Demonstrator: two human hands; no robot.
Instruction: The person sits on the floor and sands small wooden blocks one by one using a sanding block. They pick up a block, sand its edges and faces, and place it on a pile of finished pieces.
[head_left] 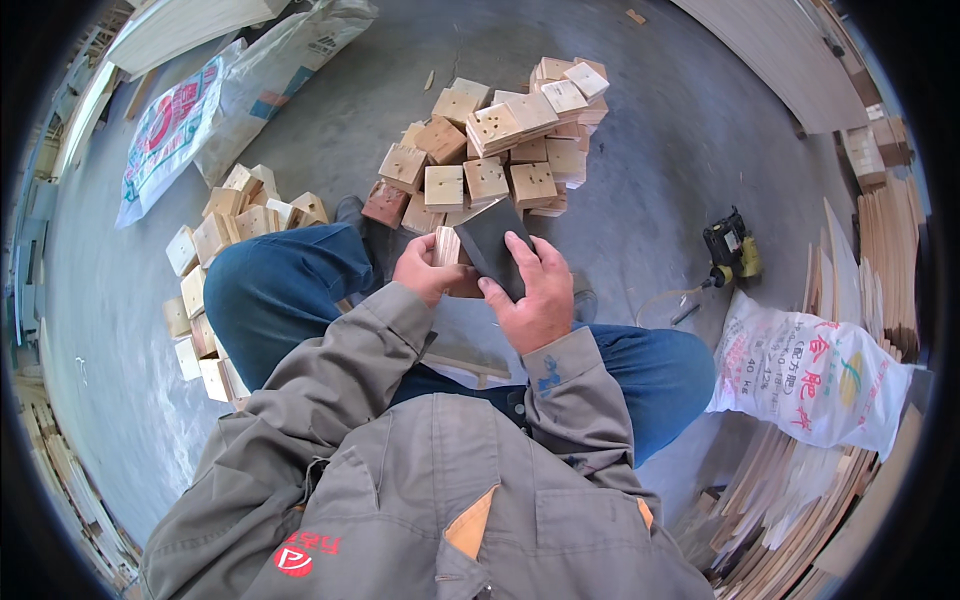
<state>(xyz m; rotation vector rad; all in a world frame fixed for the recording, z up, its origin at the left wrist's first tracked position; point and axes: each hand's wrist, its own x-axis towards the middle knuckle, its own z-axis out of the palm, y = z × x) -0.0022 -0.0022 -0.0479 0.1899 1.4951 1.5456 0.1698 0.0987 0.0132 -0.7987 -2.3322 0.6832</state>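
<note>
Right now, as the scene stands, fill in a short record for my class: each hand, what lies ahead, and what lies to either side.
Left hand: grips a pale wooden block
Right hand: fingers and thumb on a dark flat piece; whether it is joined to the block, cannot tell
Ahead: heaped wooden blocks on a grey floor
Left side: more blocks beside the knee
Right side: black and yellow-green tool; white printed sack
</note>
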